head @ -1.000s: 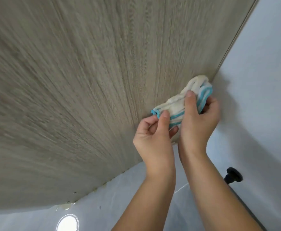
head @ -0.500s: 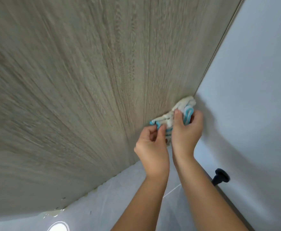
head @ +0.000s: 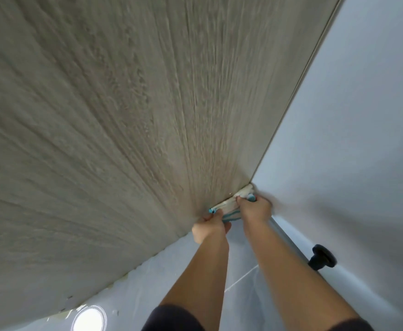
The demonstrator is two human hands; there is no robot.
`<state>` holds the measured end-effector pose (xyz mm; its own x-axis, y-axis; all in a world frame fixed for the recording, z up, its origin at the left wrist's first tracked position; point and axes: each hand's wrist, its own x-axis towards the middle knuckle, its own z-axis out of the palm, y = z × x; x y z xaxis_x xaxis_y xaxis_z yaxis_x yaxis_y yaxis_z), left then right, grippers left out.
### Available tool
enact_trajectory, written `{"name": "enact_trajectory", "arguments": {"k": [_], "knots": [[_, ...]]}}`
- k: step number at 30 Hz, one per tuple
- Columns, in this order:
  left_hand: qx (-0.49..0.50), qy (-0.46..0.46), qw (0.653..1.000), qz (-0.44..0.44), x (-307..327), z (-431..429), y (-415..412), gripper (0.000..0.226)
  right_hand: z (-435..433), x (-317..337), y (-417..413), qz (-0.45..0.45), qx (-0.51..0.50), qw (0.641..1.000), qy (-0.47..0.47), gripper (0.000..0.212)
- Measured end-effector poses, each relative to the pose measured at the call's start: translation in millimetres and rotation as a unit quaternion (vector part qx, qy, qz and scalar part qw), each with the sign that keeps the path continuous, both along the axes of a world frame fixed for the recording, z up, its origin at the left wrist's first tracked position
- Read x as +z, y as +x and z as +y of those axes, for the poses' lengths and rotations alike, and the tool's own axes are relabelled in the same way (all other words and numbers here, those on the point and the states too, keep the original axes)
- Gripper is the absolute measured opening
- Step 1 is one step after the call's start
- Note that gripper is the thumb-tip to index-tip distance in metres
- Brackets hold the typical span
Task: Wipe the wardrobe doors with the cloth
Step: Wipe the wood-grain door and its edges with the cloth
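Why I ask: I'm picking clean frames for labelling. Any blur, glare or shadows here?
Head view: the door grain smears into streaks toward the left edge; the cloth, the left hand and the right hand are fairly sharp; a soft shadow falls on the white wall right of them; the round lamp at bottom left is blown out.
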<state>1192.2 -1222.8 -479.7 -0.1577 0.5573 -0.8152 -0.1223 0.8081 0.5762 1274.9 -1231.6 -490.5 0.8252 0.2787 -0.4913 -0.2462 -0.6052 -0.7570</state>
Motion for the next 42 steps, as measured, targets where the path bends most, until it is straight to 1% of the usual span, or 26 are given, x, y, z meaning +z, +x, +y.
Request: {"name": "enact_trajectory", "arguments": {"k": [2, 4, 6, 9, 11, 13, 18, 21, 26, 30, 36, 38, 40, 42], "knots": [[-0.007, -0.012, 1.0, -0.001, -7, 1, 2, 0.017, 2, -3, 1, 0.001, 0.002, 1.0, -0.029, 0.011], [-0.007, -0.014, 1.0, -0.001, -10, 0, 3, 0.023, 4, -2, 1, 0.01, 0.0, 0.999, -0.051, 0.018], [0.002, -0.007, 1.0, 0.012, -10, -3, 5, 0.022, 4, -2, 0, 0.022, -0.011, 0.998, -0.052, 0.021], [0.026, 0.008, 1.0, -0.001, 0, -9, 6, 0.015, 3, -2, -6, 0.011, -0.031, 0.999, -0.012, 0.017], [0.043, 0.02, 0.998, -0.031, 11, -12, 1, 0.011, 2, 2, -11, 0.009, -0.049, 0.998, 0.03, 0.011], [0.061, 0.04, 0.995, -0.061, 27, -14, -7, 0.01, -1, 14, -15, 0.017, -0.059, 0.996, 0.071, 0.011], [0.073, 0.089, 0.986, -0.12, 91, -17, -26, 0.01, -9, 77, -28, -0.025, -0.054, 0.982, 0.181, 0.016], [0.07, 0.13, 0.975, -0.163, 134, -20, -39, 0.014, -11, 124, -39, -0.063, -0.041, 0.97, 0.233, 0.014], [0.075, 0.194, 0.953, -0.218, 202, -22, -66, 0.015, -11, 203, -66, -0.14, -0.027, 0.945, 0.295, 0.014], [0.069, 0.256, 0.931, -0.252, 269, -24, -101, 0.013, -10, 277, -101, -0.198, -0.011, 0.917, 0.347, 0.017], [0.059, 0.327, 0.908, -0.256, 353, -24, -141, 0.013, -9, 369, -137, -0.246, 0.033, 0.887, 0.39, 0.019], [0.053, 0.34, 0.905, -0.249, 370, -25, -150, 0.013, -11, 387, -142, -0.249, 0.05, 0.882, 0.398, 0.02], [0.052, 0.341, 0.908, -0.235, 370, -27, -153, 0.013, -13, 387, -144, -0.246, 0.061, 0.882, 0.397, 0.019], [0.055, 0.327, 0.917, -0.219, 356, -28, -152, 0.011, -14, 370, -145, -0.244, 0.055, 0.885, 0.392, 0.017]]}}
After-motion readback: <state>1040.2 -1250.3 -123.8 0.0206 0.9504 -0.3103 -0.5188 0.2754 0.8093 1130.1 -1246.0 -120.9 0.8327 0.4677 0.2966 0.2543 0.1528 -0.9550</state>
